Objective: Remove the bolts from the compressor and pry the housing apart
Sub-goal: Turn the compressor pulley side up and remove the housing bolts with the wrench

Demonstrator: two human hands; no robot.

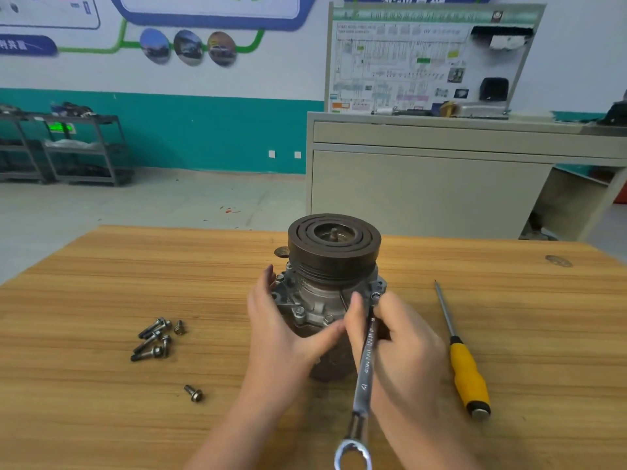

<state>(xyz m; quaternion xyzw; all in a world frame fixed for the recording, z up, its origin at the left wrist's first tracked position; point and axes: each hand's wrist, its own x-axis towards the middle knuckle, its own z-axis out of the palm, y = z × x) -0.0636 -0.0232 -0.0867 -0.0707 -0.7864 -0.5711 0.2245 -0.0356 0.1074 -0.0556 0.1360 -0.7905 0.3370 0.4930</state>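
The compressor (330, 283) is standing pulley-up near the middle of the tabletop (101, 283). The left hand (285, 330) is cupping its left flank, fingers curled around the housing to steady it. The right hand (390, 337) is gripping the shank of a wrench (364, 364) just in front of the compressor, its far end seemingly seated on a flange bolt (375, 296), though the thumb is hiding how fully it engages. If the ring is sitting only partly on the head, a hard pull is likely to slip and round it, or drive knuckles into the flange. The upright body could also tip toward the loose bolts (154, 337) lying to the compressor's left. A yellow-handled screwdriver (458, 347) is lying to the compressor's right.
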